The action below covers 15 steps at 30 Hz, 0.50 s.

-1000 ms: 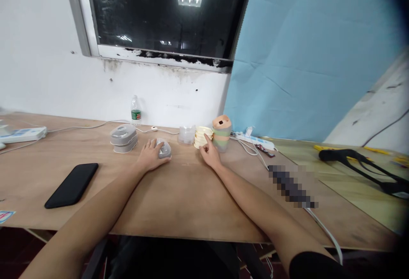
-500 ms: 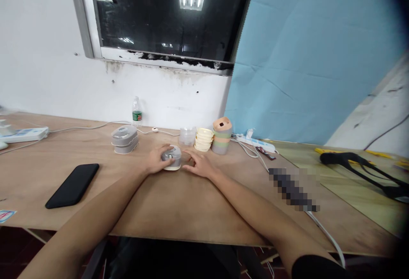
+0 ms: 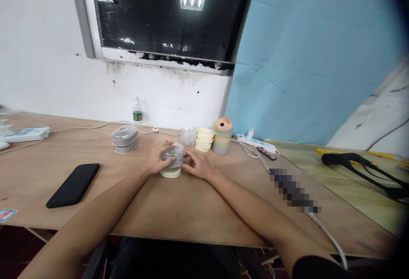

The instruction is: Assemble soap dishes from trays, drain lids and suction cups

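Note:
At the middle of the table, my left hand (image 3: 159,158) is wrapped round the left side of a small oval grey container (image 3: 175,162) with a clear top. From the right, the fingers of my right hand (image 3: 200,165) press against the same container's side. Under the grey part a see-through section shows, and below that a cream base (image 3: 170,174) stands on the table. The far side of the container and some fingertips are hidden.
Behind stand clear cups (image 3: 188,136), stacked cream bases (image 3: 203,139) and stacked coloured sleeves (image 3: 223,140). Grey lidded containers (image 3: 125,139), a bottle (image 3: 137,112) and a black phone (image 3: 73,185) are leftward. A power strip (image 3: 265,146) and cables lie right.
The grey part has risen and shifted slightly right, so a clear section now shows above the cream base. My right fingers have come from beside the container onto its side.

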Tool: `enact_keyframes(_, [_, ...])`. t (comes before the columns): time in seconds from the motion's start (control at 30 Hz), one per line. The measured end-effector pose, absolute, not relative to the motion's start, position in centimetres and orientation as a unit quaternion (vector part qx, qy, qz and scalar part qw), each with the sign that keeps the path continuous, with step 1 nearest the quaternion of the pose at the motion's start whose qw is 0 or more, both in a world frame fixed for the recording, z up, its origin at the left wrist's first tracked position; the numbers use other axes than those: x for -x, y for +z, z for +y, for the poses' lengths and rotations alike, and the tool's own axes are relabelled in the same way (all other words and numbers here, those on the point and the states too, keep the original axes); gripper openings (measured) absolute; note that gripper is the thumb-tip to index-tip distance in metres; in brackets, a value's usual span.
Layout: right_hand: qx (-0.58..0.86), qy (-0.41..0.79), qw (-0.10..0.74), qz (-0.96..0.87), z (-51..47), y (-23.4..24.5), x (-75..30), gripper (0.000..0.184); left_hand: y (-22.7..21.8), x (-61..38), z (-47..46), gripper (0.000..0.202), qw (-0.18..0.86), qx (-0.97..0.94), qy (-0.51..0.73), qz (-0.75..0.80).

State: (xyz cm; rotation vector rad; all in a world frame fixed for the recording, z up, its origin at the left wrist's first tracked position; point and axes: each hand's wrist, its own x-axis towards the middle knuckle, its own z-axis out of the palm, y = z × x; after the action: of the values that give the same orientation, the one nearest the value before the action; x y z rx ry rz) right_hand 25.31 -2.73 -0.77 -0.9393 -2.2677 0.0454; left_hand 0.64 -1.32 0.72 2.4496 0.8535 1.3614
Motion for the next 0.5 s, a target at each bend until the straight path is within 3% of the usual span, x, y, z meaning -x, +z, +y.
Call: enact_keyframes(0.5, [0.393, 0.019, 0.32, -0.862, -3.05, -0.61, -25.11, 0.069, 1.09, -0.76, -1.75, 0.051, 0.054, -0.826, 0.438, 0.351])
